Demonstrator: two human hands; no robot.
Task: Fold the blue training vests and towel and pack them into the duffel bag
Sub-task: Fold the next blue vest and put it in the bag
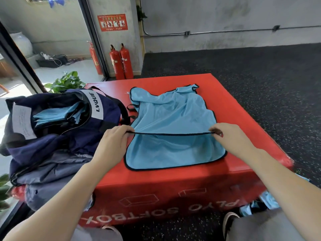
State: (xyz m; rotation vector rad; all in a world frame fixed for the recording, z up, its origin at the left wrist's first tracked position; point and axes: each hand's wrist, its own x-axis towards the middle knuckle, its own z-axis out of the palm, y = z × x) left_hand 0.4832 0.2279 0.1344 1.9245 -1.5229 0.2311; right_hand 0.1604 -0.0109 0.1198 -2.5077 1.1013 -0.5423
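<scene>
The head camera looked down on a red soft box [234, 119] serving as the table, with one blue vest [170, 119] spread across its middle. The left hand [112, 141] pinched the vest's black-trimmed edge near the table's left side and the right hand [231, 136] pinched the same edge toward the right side, so the trim ran taut between them, lifted over the cloth below. This looked like the start of a fold, the near half of the vest lying flat by the front edge and the far half rumpled toward the back edge. A navy duffel bag [57, 136] sat against the table's left edge, open at the top, with folded blue cloth [55, 115] already inside; several layers showed, but how many vests they made could not be told. More blue cloth [267, 200] lay on the floor below the front right corner, seemingly waiting its turn. No towel could be picked out with any certainty. By this judgement the packing was partly done: some pieces in the bag, one vest in hand, more left. Counted: one vest on the table, one bag, two hands, and three red fire extinguishers [121, 61] against the far wall.
</scene>
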